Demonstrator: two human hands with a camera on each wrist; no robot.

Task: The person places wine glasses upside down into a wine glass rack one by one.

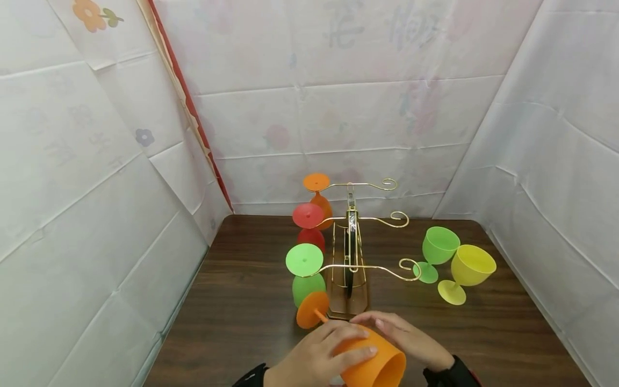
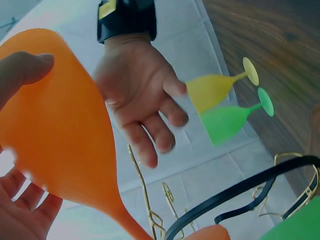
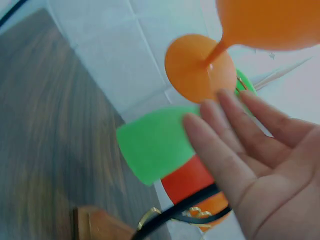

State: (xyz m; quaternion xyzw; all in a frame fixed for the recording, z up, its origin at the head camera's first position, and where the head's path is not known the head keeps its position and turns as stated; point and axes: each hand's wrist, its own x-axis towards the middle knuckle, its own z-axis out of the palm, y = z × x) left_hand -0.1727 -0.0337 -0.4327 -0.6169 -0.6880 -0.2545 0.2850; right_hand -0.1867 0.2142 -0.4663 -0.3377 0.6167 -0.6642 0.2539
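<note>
An orange plastic goblet lies tilted in my left hand, its mouth toward me and its round foot pointing away to the left. In the left wrist view, the thumb and fingers grip opposite sides of the goblet's bowl. Beside the bowl is my right hand, palm turned toward it and fingers extended, holding nothing. Just beyond both hands stands a gold wire rack on a wooden base. From its left arms hang upside-down goblets: green, red and orange.
Upright on the right side of the dark wooden table are a green goblet and a yellow goblet. The rack's curled right arms reach toward them. White sheeting encloses the back and sides.
</note>
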